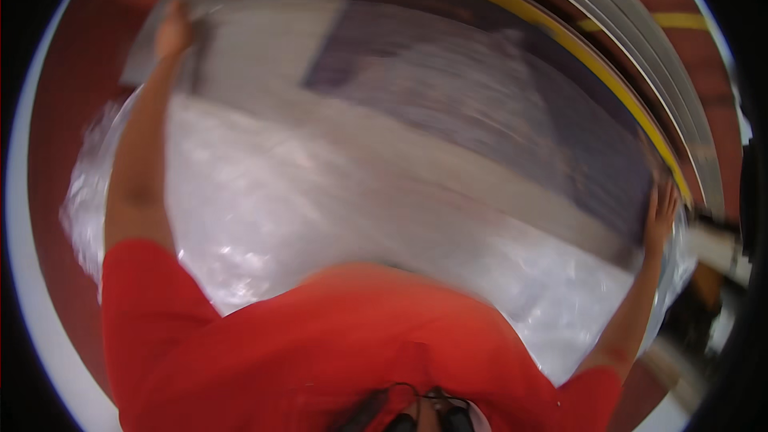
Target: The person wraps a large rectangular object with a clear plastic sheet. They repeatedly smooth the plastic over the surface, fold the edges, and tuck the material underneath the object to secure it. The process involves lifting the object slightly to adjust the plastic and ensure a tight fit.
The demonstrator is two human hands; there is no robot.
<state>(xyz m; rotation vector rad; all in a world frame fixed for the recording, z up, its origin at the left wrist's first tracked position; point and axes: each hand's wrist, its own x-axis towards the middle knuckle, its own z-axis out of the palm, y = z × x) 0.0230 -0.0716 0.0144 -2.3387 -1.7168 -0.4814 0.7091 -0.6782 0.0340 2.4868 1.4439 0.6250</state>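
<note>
In the head view, a large grey panel spans the middle of the frame, from the upper left to the right, between the two hands. A dark purple patch covers much of its upper and right part. The left hand is at the upper left of the frame, at the panel's left end; motion blur hides its fingers, so I cannot tell whether they are spread, pressed together or pinching the edge. The right hand is at the right of the frame, by the panel's right end, its fingers stretched upward and a little apart; whether they grip the edge I cannot tell.

Clear plastic runs across the lower middle, nearer the body than the panel's bare grey part. A yellow strip curves along the top and down the right, close to the right hand. Metal rails lie beyond it. A red shirt fills the bottom.
</note>
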